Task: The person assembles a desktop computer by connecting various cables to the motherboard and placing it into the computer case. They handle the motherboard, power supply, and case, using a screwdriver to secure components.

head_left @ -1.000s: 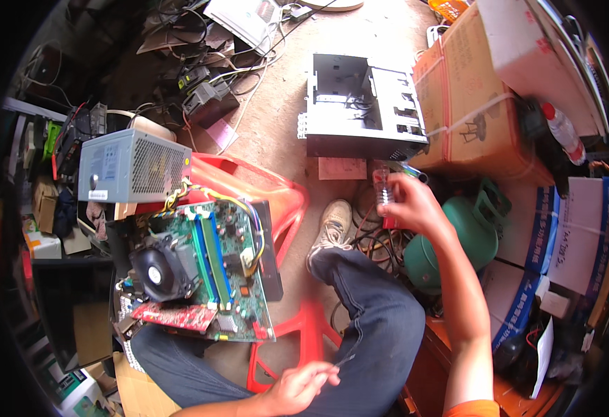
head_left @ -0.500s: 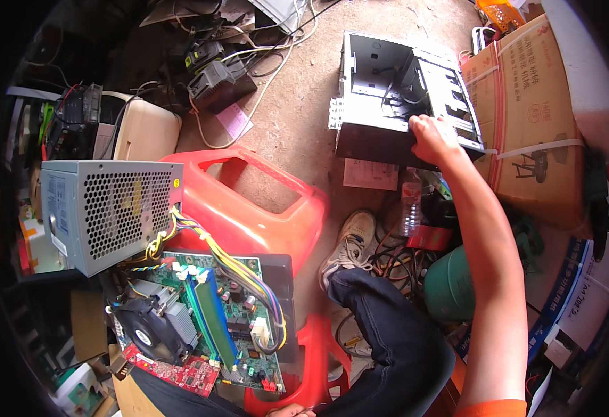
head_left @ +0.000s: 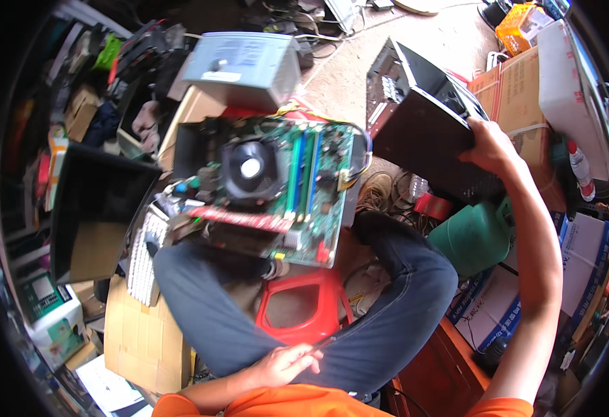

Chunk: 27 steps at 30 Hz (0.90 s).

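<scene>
A green motherboard (head_left: 276, 187) rests on the lap; a grey power supply (head_left: 242, 62) sits behind it. A red stool (head_left: 297, 306) stands below; a green gas cylinder (head_left: 474, 236) lies right.

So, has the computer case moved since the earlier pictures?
Yes. The right hand has lifted the computer case off the floor, tilted, beside the cardboard box.

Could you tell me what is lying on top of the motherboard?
On the motherboard sit a cooler fan, memory sticks and a red card. The chip under the fan is covered. The right hand grips the case.

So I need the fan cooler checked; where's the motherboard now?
In the head view, the motherboard sits centre-left, over the left knee, below the grey power supply.
</scene>
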Available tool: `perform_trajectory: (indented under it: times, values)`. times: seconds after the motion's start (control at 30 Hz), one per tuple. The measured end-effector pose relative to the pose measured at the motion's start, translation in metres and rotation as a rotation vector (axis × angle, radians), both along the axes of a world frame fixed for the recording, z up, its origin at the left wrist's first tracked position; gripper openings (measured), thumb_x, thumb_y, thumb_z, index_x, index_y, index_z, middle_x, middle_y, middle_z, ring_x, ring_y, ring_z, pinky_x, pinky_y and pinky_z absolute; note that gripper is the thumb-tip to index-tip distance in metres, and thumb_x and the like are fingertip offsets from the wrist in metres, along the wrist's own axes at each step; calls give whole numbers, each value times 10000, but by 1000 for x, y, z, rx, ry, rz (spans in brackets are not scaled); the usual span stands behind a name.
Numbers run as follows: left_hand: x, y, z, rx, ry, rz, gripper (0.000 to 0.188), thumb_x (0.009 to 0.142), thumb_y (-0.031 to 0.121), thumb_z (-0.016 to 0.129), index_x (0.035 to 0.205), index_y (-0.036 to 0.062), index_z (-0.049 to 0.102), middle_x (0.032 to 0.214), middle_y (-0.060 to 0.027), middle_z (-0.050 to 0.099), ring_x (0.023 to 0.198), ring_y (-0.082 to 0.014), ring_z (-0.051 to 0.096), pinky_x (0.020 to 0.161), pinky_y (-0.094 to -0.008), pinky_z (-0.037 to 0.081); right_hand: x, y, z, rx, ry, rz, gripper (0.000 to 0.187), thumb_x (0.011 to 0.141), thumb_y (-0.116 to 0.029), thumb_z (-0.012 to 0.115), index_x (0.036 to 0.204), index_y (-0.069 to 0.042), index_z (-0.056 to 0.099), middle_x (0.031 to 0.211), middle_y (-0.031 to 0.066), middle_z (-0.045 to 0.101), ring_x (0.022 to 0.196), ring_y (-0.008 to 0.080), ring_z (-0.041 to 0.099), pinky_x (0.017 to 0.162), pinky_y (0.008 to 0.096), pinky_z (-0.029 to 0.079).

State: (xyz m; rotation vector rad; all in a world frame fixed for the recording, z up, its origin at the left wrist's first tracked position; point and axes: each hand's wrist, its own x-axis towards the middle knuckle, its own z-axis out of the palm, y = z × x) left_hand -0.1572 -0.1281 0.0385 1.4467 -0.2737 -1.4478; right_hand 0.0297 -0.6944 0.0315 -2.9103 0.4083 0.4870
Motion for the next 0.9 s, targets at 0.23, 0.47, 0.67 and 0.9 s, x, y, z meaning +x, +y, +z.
perform_trajectory:
  times: [0.23, 0.47, 0.67, 0.9]
  values:
    - [-31, 45, 27, -17, 86, 90, 237, 1142, 171, 497, 1252, -18, 590, 1124, -89, 776, 949, -135, 667, 892, -313, 548, -81, 66, 139, 31, 19, -56, 573, 669, -160, 931, 1158, 15, 689, 1092, 283, 730, 1107, 469, 691, 945, 497, 555]
    - [-48, 69, 15, -203, 17, 171, 128, 1010, -67, 513, 1052, -1, 614, 1196, -104, 700, 1039, -148, 628, 970, -316, 508, -189, 132, 219, -46, -7, -84, 555, 566, 18, 948, 1056, 17, 686, 974, 234, 745, 971, 358, 756, 828, 427, 565]
    - [-36, 69, 15, -433, -70, 237, 198, 968, -73, 571, 1132, -12, 663, 1105, -40, 660, 1065, -128, 627, 991, -307, 504, -281, 202, 234, -87, -46, 25, 533, 524, -73, 981, 860, 11, 575, 889, 206, 651, 939, 464, 646, 797, 520, 504]
    - [-28, 72, 33, -569, -38, 382, 217, 912, -123, 547, 1023, -1, 688, 1056, -69, 686, 991, -145, 643, 923, -293, 517, -388, 294, 214, -97, -107, -19, 388, 629, -138, 917, 816, -79, 582, 829, 105, 632, 824, 363, 654, 776, 477, 503]
